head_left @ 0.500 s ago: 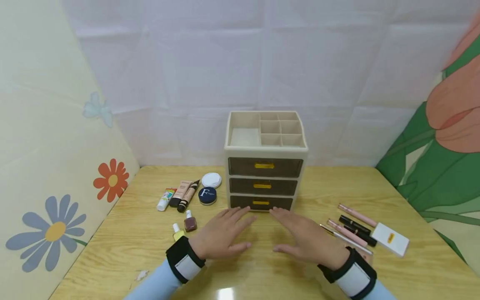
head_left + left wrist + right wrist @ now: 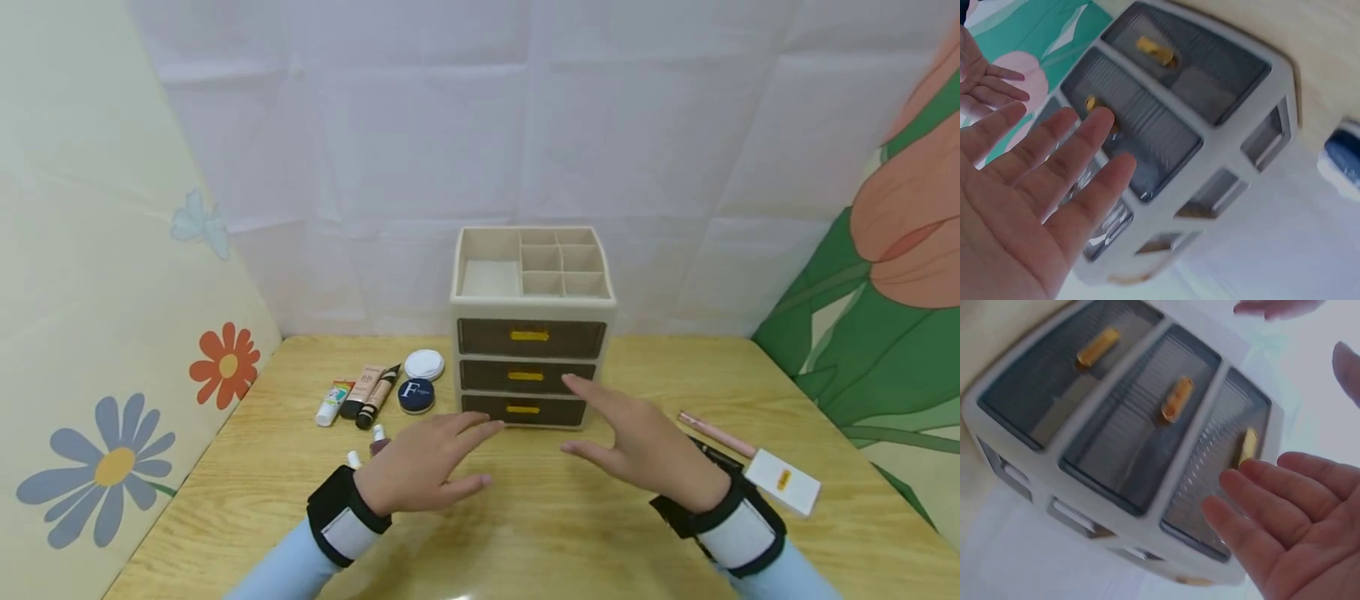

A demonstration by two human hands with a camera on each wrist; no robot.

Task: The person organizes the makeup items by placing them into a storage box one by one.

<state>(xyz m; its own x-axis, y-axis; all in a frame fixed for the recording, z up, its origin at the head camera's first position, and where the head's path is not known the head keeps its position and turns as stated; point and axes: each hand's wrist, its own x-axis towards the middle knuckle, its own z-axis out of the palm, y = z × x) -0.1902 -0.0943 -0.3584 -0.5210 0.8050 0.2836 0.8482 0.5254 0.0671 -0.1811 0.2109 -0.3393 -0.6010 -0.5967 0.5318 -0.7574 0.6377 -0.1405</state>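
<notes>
A cream drawer organizer (image 2: 534, 304) with three dark drawers and yellow handles stands at the back middle of the table, its drawers closed and its divided top bare. My left hand (image 2: 426, 463) hovers in front of its lower left, fingers extended, holding nothing. To the right, my right hand (image 2: 651, 442) is raised before the organizer with straight fingers and thumb apart, also holding nothing. In the left wrist view the left palm (image 2: 1016, 206) faces the drawers; in the right wrist view the right palm (image 2: 1310, 519) does likewise. Two nail polish bottles (image 2: 378, 439) are partly hidden behind the left hand.
On the left lie several cosmetic tubes (image 2: 365, 392), a dark blue round case (image 2: 416, 396) and a white round case (image 2: 424, 364). At right are a pink pen-like tube (image 2: 717, 434), a black tube (image 2: 716, 454) partly covered by the right hand, and a white box (image 2: 783, 482).
Both hands have moved apart, the right one rightward and up, the left slightly leftward. The right hand now covers more of the pen-like items. Neither has taken hold of anything.
</notes>
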